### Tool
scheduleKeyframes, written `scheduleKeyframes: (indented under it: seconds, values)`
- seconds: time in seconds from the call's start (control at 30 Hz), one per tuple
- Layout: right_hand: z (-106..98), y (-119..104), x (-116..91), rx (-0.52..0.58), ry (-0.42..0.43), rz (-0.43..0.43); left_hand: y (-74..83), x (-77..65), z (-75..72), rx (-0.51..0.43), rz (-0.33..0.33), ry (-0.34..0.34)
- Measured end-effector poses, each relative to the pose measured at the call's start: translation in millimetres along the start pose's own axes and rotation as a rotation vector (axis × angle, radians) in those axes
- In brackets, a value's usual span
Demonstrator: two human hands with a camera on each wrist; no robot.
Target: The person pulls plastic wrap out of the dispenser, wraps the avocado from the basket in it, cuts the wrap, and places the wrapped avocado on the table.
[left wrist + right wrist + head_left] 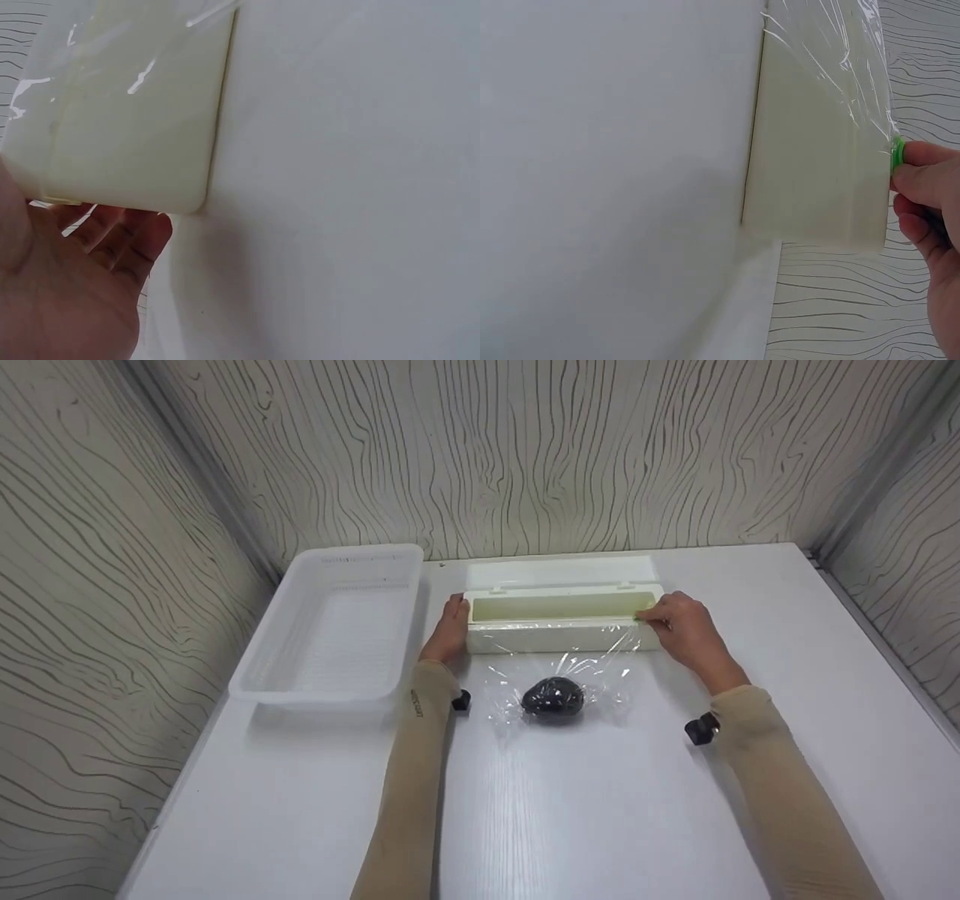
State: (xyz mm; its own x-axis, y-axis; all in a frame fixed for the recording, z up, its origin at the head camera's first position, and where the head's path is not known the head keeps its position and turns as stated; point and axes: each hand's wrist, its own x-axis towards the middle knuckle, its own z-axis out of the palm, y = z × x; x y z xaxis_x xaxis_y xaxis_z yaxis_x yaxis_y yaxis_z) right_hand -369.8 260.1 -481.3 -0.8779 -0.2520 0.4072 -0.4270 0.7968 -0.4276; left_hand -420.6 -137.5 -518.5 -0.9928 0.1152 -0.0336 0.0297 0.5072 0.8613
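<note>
Film dispenser point(561, 623): long pale box toward the back of the table point(592, 817), its lid point(562, 573) folded back behind. Could skid or twist, I judge, if a sideways pull at one end beats the hold at the other. Lies crosswise, a grip at each end.
Film sheet point(611, 690): clear, over the front wall and out onto the table. Wrinkled; may bunch or tear crooked if tension is uneven.
Left hand point(448, 631): fingers curled round the box's left end.
Right hand point(686, 630): thumb and forefinger together, clamped on the slider at the right end.
Dark rounded item point(553, 700): on the table, near side of the box, film about it; fully wrapped or not, cannot tell. Could roll or drag if the film is tugged.
Green slider point(898, 154): within the right-hand pinch, at the box rim. Might jam if film folds beneath it.
</note>
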Motion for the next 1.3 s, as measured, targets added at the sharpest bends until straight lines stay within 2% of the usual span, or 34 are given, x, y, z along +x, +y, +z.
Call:
scheduleKeyframes:
  seconds: [0.37,0.67,0.87,1.03,1.13,1.3]
  values:
    - [10.2,-11.8,4.2,0.015,0.005,-0.016,0.7,0.8,2.2,-0.003,-0.016,0.028]
    - [18.7,-23.0,4.2,0.023,-0.029,-0.001,1.0,-1.9,2.1,-0.025,-0.031,0.047]
    - [35.0,-40.0,7.9,0.074,-0.018,-0.063,3.6,-2.5,4.3,-0.022,-0.058,0.082]
    - [46.6,-62.2,11.1,0.076,-0.043,-0.133,4.9,-0.4,11.2,-0.019,-0.061,0.048]
    - [48.8,-70.4,13.8,0.059,-0.051,-0.144,4.6,0.4,11.8,-0.028,-0.047,0.054]
    - [54.1,-78.0,20.8,0.098,-0.087,-0.151,1.8,-0.4,7.8,-0.031,-0.056,0.092]
